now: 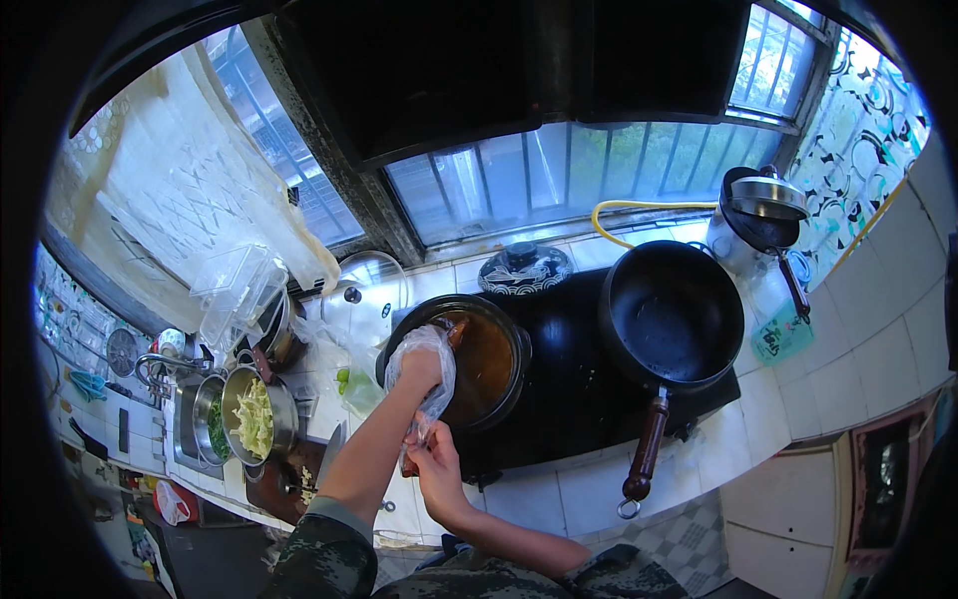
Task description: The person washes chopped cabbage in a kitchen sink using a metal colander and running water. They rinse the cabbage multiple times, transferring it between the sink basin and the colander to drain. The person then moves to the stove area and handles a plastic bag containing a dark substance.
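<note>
A dark pot (520,359) of brown liquid stands on the left part of the black gas stove (569,322). My left hand (425,368), inside a clear plastic bag (441,337), reaches over the pot's left side; a reddish-brown piece of food (458,332) lies at its fingertips. Whether the fingers grip that piece is hidden by the bag. Just below, my right hand (438,464) pinches the lower edge of the bag near my left wrist. A reddish thing, partly hidden, shows beside the right fingers.
A black wok (671,322) with a wooden handle sits on the stove's right side. Behind the stove rests a patterned lid (525,271). Leftward are a steel bowl of shredded vegetable (254,419), a cutting board (281,479), a knife (331,453) and a sink (187,427).
</note>
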Action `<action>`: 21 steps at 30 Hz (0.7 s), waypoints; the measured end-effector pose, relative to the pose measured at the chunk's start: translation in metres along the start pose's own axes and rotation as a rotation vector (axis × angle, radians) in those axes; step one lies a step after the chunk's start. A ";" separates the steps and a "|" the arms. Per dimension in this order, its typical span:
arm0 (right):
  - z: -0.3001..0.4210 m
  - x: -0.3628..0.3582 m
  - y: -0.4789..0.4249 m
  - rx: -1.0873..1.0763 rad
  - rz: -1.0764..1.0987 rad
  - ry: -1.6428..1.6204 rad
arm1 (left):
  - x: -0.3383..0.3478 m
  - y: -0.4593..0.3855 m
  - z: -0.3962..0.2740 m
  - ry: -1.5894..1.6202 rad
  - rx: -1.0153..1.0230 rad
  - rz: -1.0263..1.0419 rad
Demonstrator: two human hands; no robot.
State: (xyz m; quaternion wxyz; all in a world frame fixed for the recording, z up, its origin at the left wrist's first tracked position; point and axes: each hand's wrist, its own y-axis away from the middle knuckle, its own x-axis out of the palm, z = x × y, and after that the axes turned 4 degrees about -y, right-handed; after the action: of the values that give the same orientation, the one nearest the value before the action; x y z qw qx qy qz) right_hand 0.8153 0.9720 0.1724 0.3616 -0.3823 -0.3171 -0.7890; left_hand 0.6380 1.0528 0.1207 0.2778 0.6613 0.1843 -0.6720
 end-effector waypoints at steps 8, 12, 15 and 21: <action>0.007 0.002 0.000 -0.011 -0.014 -0.022 | -0.016 0.005 -0.007 0.138 -0.070 -0.096; 0.013 0.009 0.005 -0.001 0.060 0.015 | -0.036 0.016 0.004 0.058 0.017 -0.071; 0.014 0.017 0.013 -0.004 0.112 0.016 | -0.040 0.013 0.026 0.100 0.155 -0.235; 0.016 0.035 0.034 -0.064 0.205 0.128 | -0.101 0.018 0.033 0.635 0.238 -0.380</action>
State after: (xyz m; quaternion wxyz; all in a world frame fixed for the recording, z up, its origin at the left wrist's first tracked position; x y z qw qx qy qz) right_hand 0.8331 0.9541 0.2174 0.4475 -0.3728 -0.2271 -0.7805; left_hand 0.6199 1.0316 0.2247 -0.0010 0.8182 0.3010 -0.4899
